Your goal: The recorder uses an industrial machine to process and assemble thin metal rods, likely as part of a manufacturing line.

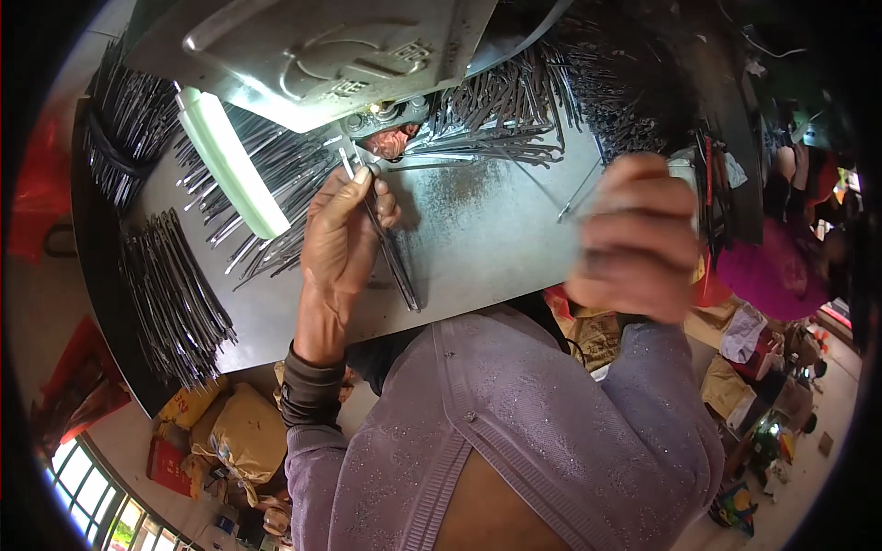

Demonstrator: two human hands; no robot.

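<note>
My left hand (344, 220) is closed on several thin dark metal rods (393, 257), pinched between thumb and fingers. Their upper ends rise beside the thumb, close to a reddish, copper-coloured machine part (390, 142); whether they touch it I cannot tell. The lower ends hang toward the table's near edge. My right hand (636, 241) is raised over the right side of the metal table (487, 248), smeared by motion, with its fingers looking curled. A thin rod (577, 193) shows just left of it; whether that hand holds it is unclear.
Above the work hangs a grey metal machine housing (322, 55), with a glowing white lamp (230, 165) at its left. Piles of dark rods (175, 294) lie along the left, and more rods (505, 101) are heaped at the back. Below the table stand brown sacks (243, 432).
</note>
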